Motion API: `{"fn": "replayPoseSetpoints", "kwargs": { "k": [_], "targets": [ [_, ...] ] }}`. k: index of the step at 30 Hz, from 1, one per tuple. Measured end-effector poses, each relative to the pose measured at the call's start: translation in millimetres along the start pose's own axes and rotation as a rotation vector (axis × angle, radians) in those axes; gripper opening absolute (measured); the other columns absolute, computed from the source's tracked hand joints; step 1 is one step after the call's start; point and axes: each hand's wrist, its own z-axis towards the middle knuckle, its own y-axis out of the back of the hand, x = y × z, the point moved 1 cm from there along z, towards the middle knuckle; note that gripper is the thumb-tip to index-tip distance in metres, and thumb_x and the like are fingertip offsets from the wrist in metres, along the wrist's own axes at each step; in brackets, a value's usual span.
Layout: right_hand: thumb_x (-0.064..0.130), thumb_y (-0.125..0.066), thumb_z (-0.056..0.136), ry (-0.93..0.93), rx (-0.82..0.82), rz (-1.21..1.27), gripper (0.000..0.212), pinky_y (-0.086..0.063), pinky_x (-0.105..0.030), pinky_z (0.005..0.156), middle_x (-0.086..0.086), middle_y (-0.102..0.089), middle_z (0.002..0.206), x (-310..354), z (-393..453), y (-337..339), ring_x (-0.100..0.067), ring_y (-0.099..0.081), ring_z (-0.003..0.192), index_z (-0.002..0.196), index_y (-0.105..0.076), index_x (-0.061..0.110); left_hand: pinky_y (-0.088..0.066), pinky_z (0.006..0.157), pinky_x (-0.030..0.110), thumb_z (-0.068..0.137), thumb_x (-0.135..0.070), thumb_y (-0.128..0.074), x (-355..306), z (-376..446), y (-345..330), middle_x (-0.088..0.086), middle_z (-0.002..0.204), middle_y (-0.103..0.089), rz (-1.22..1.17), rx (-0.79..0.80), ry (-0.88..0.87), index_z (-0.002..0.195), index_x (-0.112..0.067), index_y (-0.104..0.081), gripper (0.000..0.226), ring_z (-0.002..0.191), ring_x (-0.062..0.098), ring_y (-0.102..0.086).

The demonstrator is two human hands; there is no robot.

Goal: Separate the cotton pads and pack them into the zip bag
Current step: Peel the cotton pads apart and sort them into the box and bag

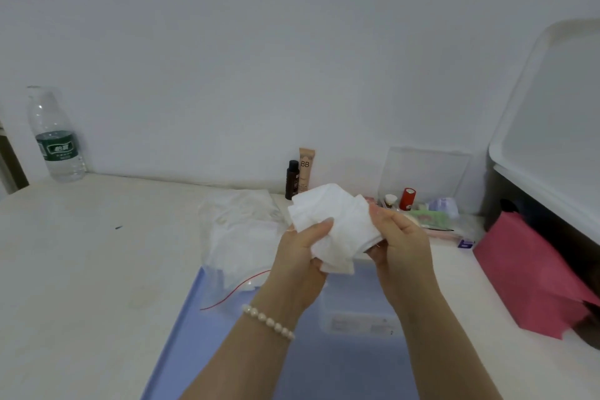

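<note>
Both grips clamped on the cotton pad stack (334,227), left hand (300,256) & right hand (401,237); zip bag (240,237) lies down-left on desk (81,253), nearer my left.

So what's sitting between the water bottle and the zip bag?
Only bare tabletop, as the head view shows, from the water bottle to the zip bag, apart from one tiny dark speck.
</note>
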Motion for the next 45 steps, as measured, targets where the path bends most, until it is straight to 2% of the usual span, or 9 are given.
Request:
{"fn": "replayPoseSetpoints", "kwargs": {
  "k": [5,13,17,23,27,30,38,42,45],
  "targets": [
    [0.004,-0.062,0.084,0.008,0.047,-0.166,0.009,-0.051,-0.023,0.049,-0.005,-0.066,0.074,-3,18,10,-0.016,-0.061,0.062,0.088,-0.07,0.005,-0.057,0.066,0.032,0.087,-0.002,-0.055,-9,20,14,0.016,0.11,-0.068,0.127,-0.027,-0.1,0.121,-0.001,-0.058,0.034,0.096,0.028,-0.067],
    [-0.007,-0.056,0.084,-0.131,0.377,-0.23,0.025,-0.055,-0.024,0.051,-0.009,-0.073,0.079,-7,37,7,-0.02,-0.068,0.063,0.087,-0.073,0.011,-0.055,0.058,0.028,0.071,-0.01,-0.061,-21,29,39,0.01,0.094,-0.073,0.199,0.01,-0.119,0.109,-0.004,-0.064,0.038,0.08,0.02,-0.07],
    [0.003,-0.056,0.086,-0.167,0.388,-0.215,0.024,-0.057,-0.028,0.051,-0.007,-0.074,0.079,-6,39,5,-0.02,-0.069,0.064,0.077,-0.075,0.016,-0.055,0.06,0.03,0.07,-0.007,-0.067,-19,27,42,0.009,0.092,-0.073,0.244,0.04,-0.114,0.107,-0.007,-0.065,0.037,0.078,0.02,-0.07],
    [0.006,-0.065,0.082,-0.156,0.301,-0.437,0.007,-0.052,-0.023,0.046,-0.005,-0.069,0.068,-8,38,9,-0.011,-0.063,0.055,0.078,-0.07,0.003,-0.051,0.046,0.027,0.082,-0.005,-0.062,-8,24,40,0.012,0.09,-0.072,0.224,-0.064,-0.149,0.107,-0.001,-0.064,0.026,0.072,0.023,-0.068],
    [0.004,-0.062,0.084,-0.097,0.096,-0.231,0.005,-0.054,-0.023,0.046,-0.006,-0.069,0.073,3,42,17,-0.012,-0.065,0.058,0.08,-0.065,0.004,-0.055,0.064,0.035,0.081,-0.011,-0.064,-6,27,41,0.013,0.092,-0.072,0.151,-0.115,-0.172,0.106,-0.003,-0.065,0.026,0.079,0.025,-0.069],
    [0.006,-0.063,0.076,-0.134,0.149,0.039,0.017,-0.059,-0.032,0.062,-0.011,-0.072,0.084,9,38,17,-0.02,-0.069,0.07,0.092,-0.061,-0.001,-0.056,0.069,0.034,0.087,-0.014,-0.061,-1,27,39,0.01,0.093,-0.073,0.166,-0.149,-0.226,0.109,-0.007,-0.064,0.023,0.083,0.022,-0.069],
    [0.003,-0.064,0.063,-0.214,0.245,0.134,0.044,-0.057,-0.027,0.052,-0.013,-0.072,0.089,2,29,2,-0.021,-0.071,0.07,0.107,-0.057,-0.001,-0.056,0.066,0.025,0.094,-0.017,-0.053,2,24,32,0.004,0.106,-0.072,0.087,-0.119,-0.253,0.121,-0.012,-0.058,0.028,0.095,0.015,-0.069],
    [-0.01,-0.056,0.079,-0.21,0.202,0.175,0.027,-0.057,-0.029,0.051,-0.014,-0.07,0.091,-1,29,-1,-0.024,-0.072,0.071,0.103,-0.054,0.0,-0.058,0.078,0.032,0.092,-0.011,-0.054,2,21,30,0.007,0.108,-0.071,0.017,-0.077,-0.237,0.118,-0.009,-0.06,0.027,0.099,0.02,-0.068],
    [-0.013,-0.05,0.081,-0.18,0.21,0.269,0.029,-0.057,-0.032,0.056,-0.017,-0.069,0.101,3,31,2,-0.029,-0.071,0.083,0.106,-0.055,0.0,-0.059,0.07,0.036,0.088,-0.006,-0.057,1,21,31,0.009,0.103,-0.072,-0.067,-0.081,-0.202,0.113,-0.008,-0.062,0.026,0.091,0.021,-0.07]
  ]
}}
